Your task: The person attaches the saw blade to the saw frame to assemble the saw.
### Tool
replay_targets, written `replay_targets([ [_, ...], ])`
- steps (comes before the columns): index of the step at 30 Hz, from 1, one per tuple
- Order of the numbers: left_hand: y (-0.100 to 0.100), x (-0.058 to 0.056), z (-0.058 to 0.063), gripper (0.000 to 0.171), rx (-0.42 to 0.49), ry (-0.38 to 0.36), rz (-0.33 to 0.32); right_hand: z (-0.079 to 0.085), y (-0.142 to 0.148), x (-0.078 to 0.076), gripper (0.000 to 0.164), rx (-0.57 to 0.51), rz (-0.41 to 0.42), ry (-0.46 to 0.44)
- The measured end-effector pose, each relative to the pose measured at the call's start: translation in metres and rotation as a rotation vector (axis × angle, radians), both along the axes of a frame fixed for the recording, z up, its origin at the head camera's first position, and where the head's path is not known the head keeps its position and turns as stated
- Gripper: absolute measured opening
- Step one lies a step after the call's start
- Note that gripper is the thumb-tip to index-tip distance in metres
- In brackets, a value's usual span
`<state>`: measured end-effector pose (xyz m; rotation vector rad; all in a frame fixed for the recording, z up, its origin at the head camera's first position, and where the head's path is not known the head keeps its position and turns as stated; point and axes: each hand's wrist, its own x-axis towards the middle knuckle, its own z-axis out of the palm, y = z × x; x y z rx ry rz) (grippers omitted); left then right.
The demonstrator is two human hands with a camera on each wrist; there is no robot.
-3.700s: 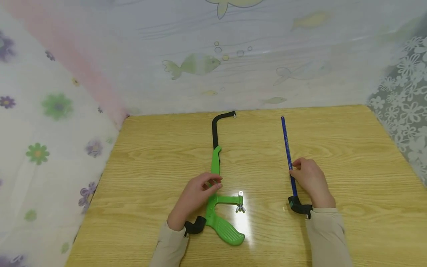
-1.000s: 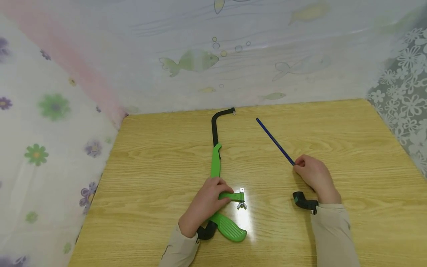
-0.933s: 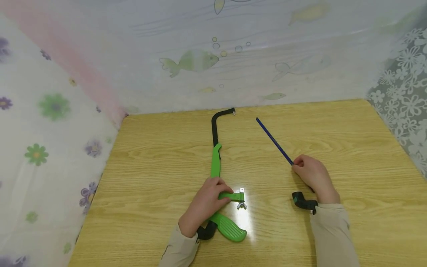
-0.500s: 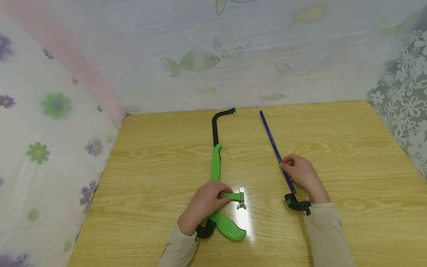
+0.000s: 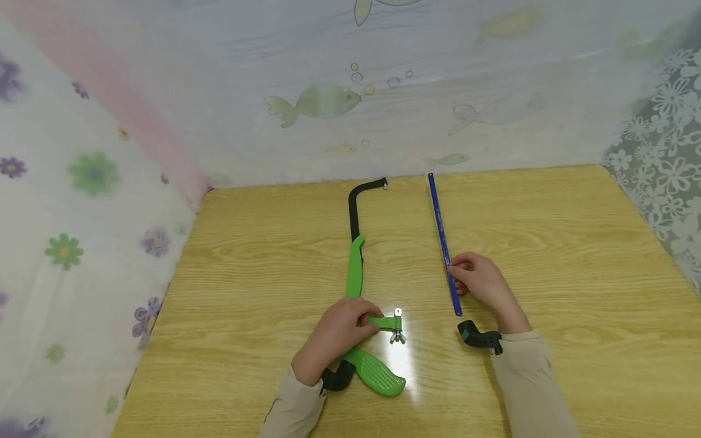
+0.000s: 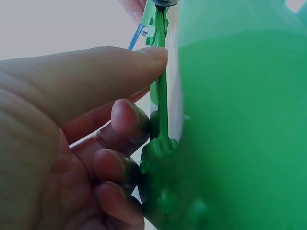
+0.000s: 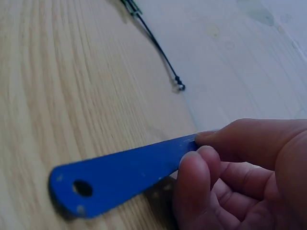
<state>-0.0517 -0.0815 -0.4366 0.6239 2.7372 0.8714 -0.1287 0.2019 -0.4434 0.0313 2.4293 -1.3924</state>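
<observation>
Lower centre: left hand point(image 5: 338, 328) grips the green-and-black angular hacksaw frame point(image 5: 355, 274) by its short lower arm. Right of centre: long, flat blue blade point(image 5: 441, 234), apart from frame, pinched between thumb and fingers of right hand point(image 5: 484, 285).

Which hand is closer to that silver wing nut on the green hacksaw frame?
The left hand: it grips the green hacksaw frame just left of the wing nut. The right hand is farther off, rightward, holding the blue hacksaw blade.
</observation>
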Motion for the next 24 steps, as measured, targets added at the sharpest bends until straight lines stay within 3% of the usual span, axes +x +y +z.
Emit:
replay_targets([
  [15,-0.003,0.000,-0.004,0.014,0.021,0.007,-0.006,-0.007,-0.019,-0.007,0.031,-0.197,-0.042,-0.024],
  [24,-0.003,-0.003,-0.009,0.015,0.030,0.015,-0.014,-0.010,-0.011,-0.011,0.033,-0.320,-0.073,-0.063],
])
